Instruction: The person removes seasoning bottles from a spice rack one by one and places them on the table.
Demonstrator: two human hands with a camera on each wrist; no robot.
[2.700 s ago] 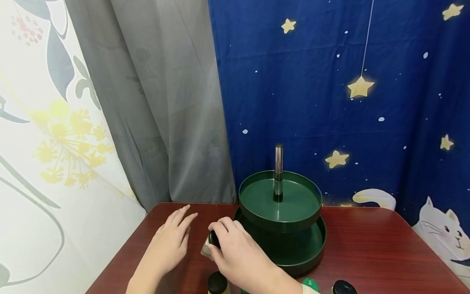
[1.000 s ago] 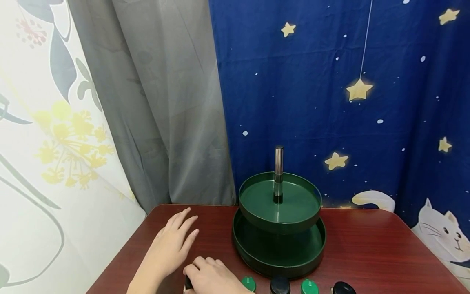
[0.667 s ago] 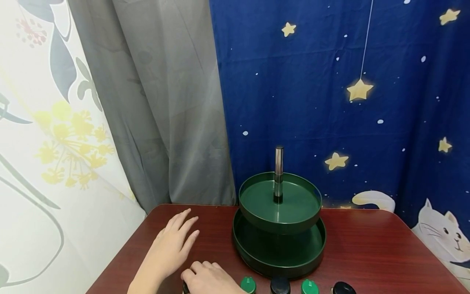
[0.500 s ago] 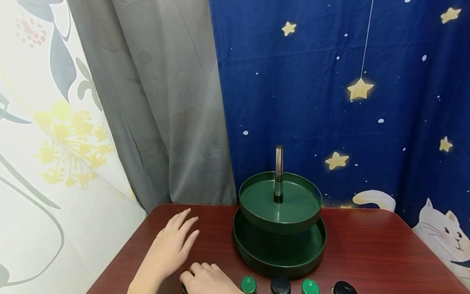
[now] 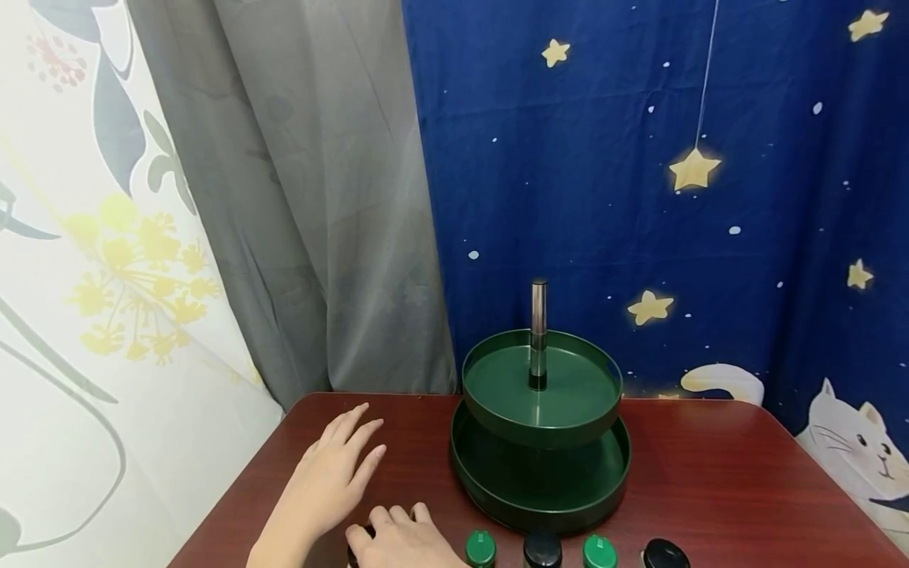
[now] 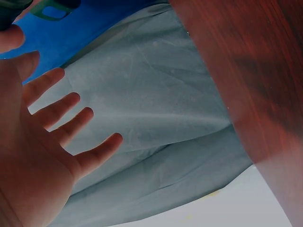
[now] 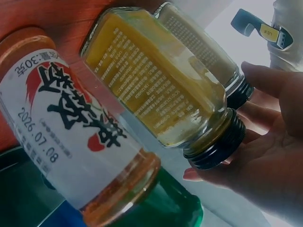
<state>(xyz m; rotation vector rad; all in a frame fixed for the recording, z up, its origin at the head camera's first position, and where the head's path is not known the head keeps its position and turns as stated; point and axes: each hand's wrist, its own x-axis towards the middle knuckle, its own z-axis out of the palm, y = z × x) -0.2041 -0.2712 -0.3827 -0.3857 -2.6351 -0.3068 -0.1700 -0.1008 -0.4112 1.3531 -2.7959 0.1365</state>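
My left hand (image 5: 321, 483) hovers over the table's left side, fingers spread and holding nothing; the left wrist view shows its bare palm (image 6: 40, 165). Low in the head view, my right hand (image 5: 408, 543) is over a black cap (image 5: 371, 531). In the right wrist view its thumb and fingers stand loosely about the black cap of a glass bottle with pale contents (image 7: 194, 40). Beside that is a glass bottle of yellow powder (image 7: 158, 78), a fingertip showing past its black cap. Closer in stands a red-brown spice jar (image 7: 71, 123) with a green cap.
A two-tier dark green round tray (image 5: 540, 505) with a metal post (image 5: 539, 335) stands behind the bottles. Right of my right hand are a green cap (image 5: 480, 547), a black cap (image 5: 542, 550), another green cap (image 5: 600, 551) and a black-lidded container (image 5: 664, 554). Curtains hang behind the table.
My right hand carried the pale bottle from in front of the tray leftward and toward me, then set it down by the yellow one. Its fingers have just loosened slightly. My left hand stays nearly still.
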